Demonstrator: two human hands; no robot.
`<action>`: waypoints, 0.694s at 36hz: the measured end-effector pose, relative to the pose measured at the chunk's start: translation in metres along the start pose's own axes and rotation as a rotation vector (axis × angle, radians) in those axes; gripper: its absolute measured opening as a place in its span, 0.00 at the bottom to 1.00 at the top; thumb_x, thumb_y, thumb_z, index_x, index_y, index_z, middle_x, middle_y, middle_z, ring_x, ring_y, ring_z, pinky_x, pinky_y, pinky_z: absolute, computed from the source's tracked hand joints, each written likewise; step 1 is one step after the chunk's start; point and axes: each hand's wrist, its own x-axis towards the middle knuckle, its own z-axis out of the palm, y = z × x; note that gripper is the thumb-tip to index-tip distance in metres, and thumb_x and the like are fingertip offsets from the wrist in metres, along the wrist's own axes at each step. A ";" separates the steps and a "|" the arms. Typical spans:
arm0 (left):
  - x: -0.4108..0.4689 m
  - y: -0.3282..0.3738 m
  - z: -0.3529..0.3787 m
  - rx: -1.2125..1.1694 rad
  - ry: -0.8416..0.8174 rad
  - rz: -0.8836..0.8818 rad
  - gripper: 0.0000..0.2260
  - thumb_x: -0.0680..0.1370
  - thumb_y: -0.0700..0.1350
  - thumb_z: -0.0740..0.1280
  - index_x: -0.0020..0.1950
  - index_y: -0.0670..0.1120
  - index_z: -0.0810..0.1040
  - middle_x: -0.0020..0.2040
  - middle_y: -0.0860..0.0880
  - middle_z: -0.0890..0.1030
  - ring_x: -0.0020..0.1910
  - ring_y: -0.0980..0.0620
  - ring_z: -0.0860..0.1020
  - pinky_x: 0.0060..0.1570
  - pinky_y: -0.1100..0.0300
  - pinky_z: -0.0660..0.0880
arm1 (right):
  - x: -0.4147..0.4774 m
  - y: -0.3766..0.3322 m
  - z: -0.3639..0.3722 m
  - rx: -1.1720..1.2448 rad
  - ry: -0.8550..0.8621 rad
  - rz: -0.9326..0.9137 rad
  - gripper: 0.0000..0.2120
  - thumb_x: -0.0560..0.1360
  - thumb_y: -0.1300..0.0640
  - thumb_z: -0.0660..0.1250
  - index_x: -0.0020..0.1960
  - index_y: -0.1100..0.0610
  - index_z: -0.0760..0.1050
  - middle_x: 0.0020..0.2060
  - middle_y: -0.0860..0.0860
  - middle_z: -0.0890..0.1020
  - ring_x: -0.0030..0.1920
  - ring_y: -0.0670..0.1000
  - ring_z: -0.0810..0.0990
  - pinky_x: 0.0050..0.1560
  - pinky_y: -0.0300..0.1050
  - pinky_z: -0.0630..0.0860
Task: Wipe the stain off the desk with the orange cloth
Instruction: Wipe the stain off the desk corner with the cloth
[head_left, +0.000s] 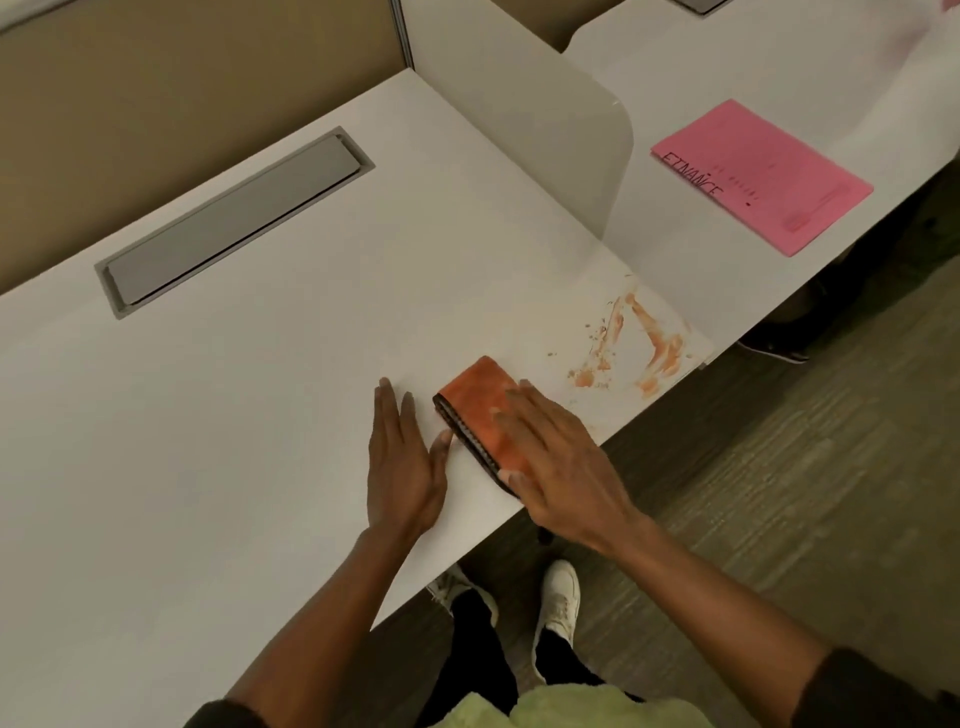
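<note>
The folded orange cloth with a dark stitched edge (480, 415) lies on the white laminate worktop (234, 415) near its front edge, just left of the smeared orange stain (639, 343). The right hand (561, 462) rests flat on the cloth, its grip spread. The left hand (405, 457) lies flat beside the cloth, fingers together, thumb touching the cloth's edge. Beyond the stain, past the white divider panel (545, 130), a pink paper folder (763, 176) reads "FINANCE".
</note>
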 end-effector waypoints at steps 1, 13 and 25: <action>-0.005 -0.002 0.005 0.005 -0.011 0.008 0.36 0.88 0.65 0.53 0.89 0.48 0.46 0.90 0.52 0.38 0.89 0.52 0.39 0.87 0.49 0.46 | 0.007 -0.002 0.007 -0.036 -0.051 -0.049 0.34 0.84 0.43 0.58 0.85 0.55 0.54 0.86 0.55 0.53 0.86 0.56 0.49 0.84 0.54 0.54; -0.018 -0.001 0.021 0.129 0.008 0.024 0.33 0.88 0.61 0.45 0.89 0.46 0.45 0.90 0.50 0.40 0.88 0.55 0.37 0.88 0.51 0.43 | 0.063 0.003 0.051 -0.198 -0.094 -0.024 0.33 0.88 0.48 0.50 0.86 0.53 0.37 0.86 0.55 0.40 0.86 0.58 0.38 0.84 0.61 0.49; -0.017 0.000 0.019 0.133 -0.005 0.009 0.34 0.88 0.62 0.46 0.89 0.47 0.46 0.90 0.51 0.41 0.88 0.55 0.38 0.88 0.51 0.44 | 0.016 -0.008 0.051 -0.092 -0.064 0.119 0.41 0.81 0.62 0.60 0.86 0.55 0.38 0.86 0.54 0.42 0.86 0.56 0.39 0.85 0.59 0.52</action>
